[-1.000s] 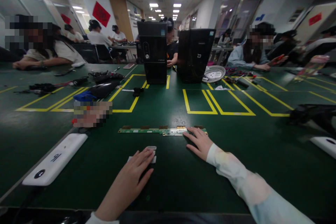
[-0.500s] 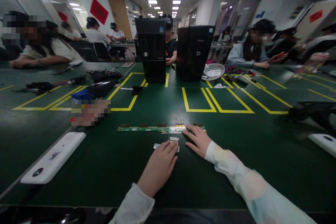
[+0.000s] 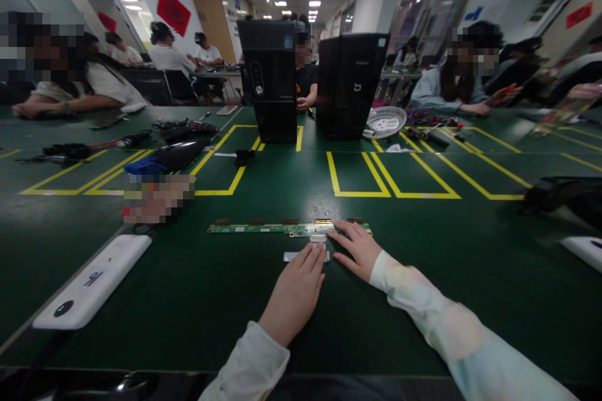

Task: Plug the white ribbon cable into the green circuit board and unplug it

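A long, narrow green circuit board [image 3: 263, 229] lies crosswise on the dark green table, with copper-coloured tabs along its far edge. My right hand [image 3: 360, 250] rests at the board's right part, fingers spread and fingertips touching it. My left hand [image 3: 298, 285] lies flat, fingers stretched out together, over a small whitish flat cable [image 3: 318, 239]. One end of that cable shows just beyond the fingertips, close to the board's near edge; another pale part [image 3: 290, 257] sticks out to the left. The rest of the cable is hidden under the fingers.
A white power bank-like block [image 3: 94, 282] lies at left, another [image 3: 583, 250] at right. Two black computer towers [image 3: 268, 81] stand ahead. Cables, tools [image 3: 433, 136] and a white basket [image 3: 385, 123] lie farther back. Yellow tape [image 3: 362, 194] marks the table. Other people sit around.
My left hand has slid forward and slightly right with the flat cable, bringing its end closer to the board. My right hand stays on the board; the camera view has shifted slightly.
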`<state>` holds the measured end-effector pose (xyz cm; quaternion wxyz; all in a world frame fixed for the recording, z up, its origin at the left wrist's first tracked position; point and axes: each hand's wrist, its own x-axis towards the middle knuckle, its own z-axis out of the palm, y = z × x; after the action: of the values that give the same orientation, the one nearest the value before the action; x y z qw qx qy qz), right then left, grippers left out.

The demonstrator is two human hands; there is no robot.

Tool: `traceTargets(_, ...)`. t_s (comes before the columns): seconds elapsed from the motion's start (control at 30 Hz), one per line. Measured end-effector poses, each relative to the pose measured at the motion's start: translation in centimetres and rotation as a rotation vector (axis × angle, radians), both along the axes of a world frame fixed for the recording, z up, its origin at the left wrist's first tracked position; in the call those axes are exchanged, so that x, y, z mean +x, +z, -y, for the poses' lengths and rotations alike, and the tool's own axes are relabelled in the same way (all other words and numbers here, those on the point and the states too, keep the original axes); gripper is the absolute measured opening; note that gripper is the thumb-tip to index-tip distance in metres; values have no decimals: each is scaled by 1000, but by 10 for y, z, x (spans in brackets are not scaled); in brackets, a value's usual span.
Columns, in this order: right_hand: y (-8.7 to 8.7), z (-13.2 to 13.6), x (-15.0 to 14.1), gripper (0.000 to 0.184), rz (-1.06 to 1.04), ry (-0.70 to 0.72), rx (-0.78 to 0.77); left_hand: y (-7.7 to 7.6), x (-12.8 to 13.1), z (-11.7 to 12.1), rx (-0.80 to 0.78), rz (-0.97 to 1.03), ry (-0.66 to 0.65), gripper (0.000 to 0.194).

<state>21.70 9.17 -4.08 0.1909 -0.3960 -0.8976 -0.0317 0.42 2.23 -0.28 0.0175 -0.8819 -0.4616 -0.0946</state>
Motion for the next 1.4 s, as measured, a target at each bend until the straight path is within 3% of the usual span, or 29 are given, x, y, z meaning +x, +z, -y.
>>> traceTargets(0.63,3,3,3,50,-1,9,-73,-3,8,0,-17,1,56,47)
traceTargets(0.8,2,2,4,52,8,14,-93,-4,5,-4,-41,10,21,46)
traceTargets(1.07,9,2,7,52,21,39,-126,11,-10,-19,-102,-36,-89,46)
traceTargets(1.4,10,2,8,54,31,50,-138,7,-14,-22,-124,7,-80,47)
